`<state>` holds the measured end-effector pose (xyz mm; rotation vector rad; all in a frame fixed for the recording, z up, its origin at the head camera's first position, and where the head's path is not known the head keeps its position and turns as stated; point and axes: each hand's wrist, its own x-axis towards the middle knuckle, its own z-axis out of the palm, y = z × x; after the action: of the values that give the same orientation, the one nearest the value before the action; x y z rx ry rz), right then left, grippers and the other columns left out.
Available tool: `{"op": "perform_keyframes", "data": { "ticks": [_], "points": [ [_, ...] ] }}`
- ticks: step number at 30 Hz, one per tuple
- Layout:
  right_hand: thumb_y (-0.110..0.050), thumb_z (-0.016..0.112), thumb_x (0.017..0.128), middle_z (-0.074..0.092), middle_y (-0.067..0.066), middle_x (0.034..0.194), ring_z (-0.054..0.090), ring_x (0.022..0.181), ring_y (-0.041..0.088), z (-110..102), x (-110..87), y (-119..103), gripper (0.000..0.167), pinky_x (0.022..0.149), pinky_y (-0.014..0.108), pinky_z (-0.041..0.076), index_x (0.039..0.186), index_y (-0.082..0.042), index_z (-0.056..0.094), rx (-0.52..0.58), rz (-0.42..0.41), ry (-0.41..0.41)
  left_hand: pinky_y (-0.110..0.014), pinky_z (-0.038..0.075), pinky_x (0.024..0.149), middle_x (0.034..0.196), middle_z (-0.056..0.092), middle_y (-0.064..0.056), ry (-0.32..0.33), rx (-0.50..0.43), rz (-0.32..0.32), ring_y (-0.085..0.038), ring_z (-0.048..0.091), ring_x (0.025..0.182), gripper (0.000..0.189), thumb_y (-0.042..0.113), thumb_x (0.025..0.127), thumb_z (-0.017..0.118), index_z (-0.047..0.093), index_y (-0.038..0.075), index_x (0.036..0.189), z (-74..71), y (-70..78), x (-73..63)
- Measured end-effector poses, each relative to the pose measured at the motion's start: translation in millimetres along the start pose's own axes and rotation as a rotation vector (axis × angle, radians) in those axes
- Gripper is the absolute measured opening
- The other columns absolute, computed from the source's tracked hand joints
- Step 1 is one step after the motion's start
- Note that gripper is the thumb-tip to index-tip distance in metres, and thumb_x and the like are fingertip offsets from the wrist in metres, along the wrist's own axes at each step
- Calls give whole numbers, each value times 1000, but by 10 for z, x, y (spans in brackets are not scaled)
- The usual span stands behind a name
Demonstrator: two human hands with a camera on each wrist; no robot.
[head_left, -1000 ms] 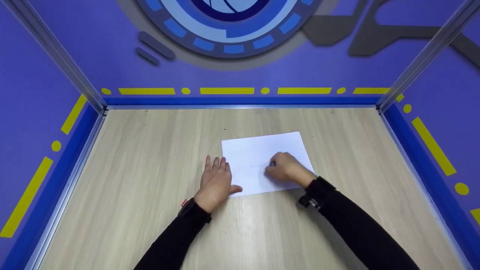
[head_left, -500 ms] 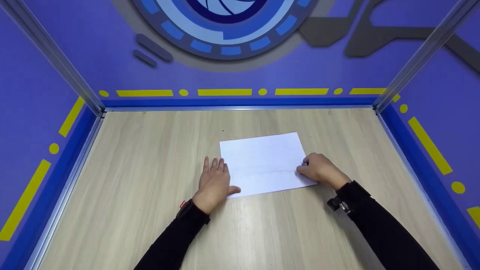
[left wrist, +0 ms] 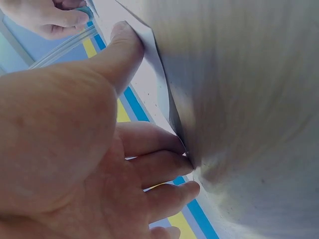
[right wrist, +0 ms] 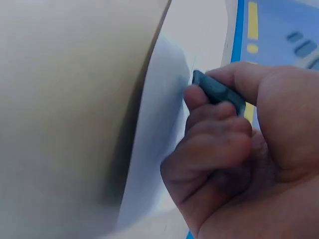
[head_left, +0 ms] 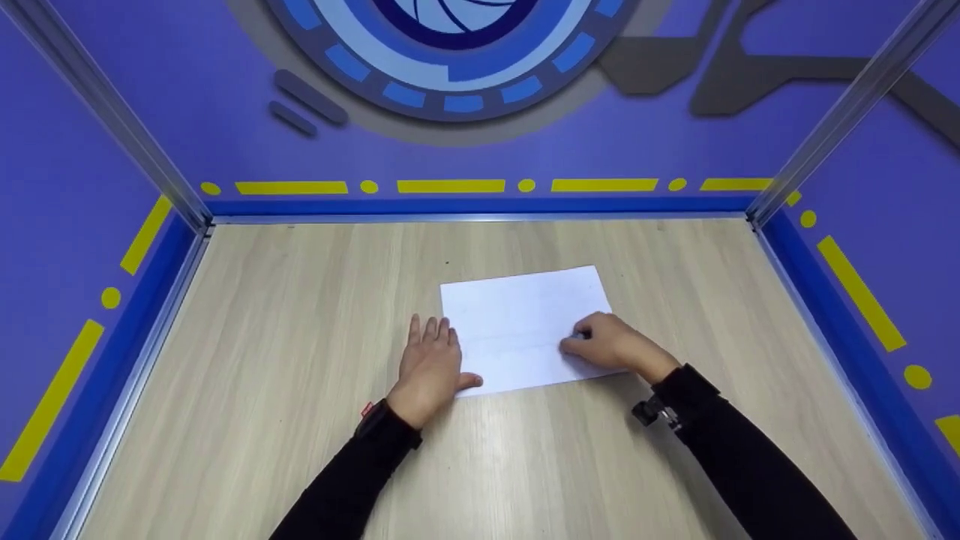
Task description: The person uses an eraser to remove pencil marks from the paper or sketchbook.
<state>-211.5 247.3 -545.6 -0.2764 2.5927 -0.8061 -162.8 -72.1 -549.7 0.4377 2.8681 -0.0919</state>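
A white sheet of paper (head_left: 517, 300) lies on the wooden table, with a faint line running across its middle. My left hand (head_left: 431, 360) lies flat at the sheet's left edge, fingers straight and thumb (left wrist: 124, 42) on the paper's near corner. On the right half of the sheet, my right hand (head_left: 611, 345) pinches a small dark teal eraser (right wrist: 219, 90) between thumb and fingers. Its other fingers are curled in. Most of the eraser is hidden by the hand in the head view, with only a bit of it showing between the fingertips.
Pale wooden table (head_left: 300, 300) surrounds the paper. Purple-blue panels (head_left: 480, 161) with yellow dashes stand behind and on both sides, joined by metal corner posts. Dark straps with small devices (head_left: 652, 412) sit on the wrists.
Holding the eraser, my right hand goes rightward over the sheet to its right edge, then comes partway back left. My left hand stays in place, and so does the paper.
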Motion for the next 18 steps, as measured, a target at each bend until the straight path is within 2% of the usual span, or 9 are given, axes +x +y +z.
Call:
{"op": "perform_keyframes", "data": {
  "ticks": [4, 12, 18],
  "points": [
    [-36, 73, 103, 37, -9, 62, 41, 62, 13, 158, 106, -289, 52, 61, 29, 34, 63, -21, 43, -6, -74, -32, -60, 17, 141, 175, 45, -20, -1, -1, -2, -36, 38, 167, 106, 78, 96, 64, 48, -1, 165, 3, -7, 1],
    [-29, 72, 99, 42, -10, 57, 43, 56, 12, 513, 378, -906, 49, 56, 28, 35, 58, -23, 46, -55, -112, -15, -60, 19, 141, 173, 49, -19, 25, 7, 0, -36, 42, 165, 106, 78, 94, 66, 52, -2, 163, 8, -17, -8],
    [-27, 72, 99, 48, -7, 58, 48, 59, 15, 676, 485, -1129, 45, 60, 30, 39, 59, -21, 51, -94, -104, -38, -60, 19, 141, 172, 49, -21, 42, -20, 11, -37, 42, 165, 106, 77, 94, 67, 52, -3, 162, 8, -25, -3]
  ]
}}
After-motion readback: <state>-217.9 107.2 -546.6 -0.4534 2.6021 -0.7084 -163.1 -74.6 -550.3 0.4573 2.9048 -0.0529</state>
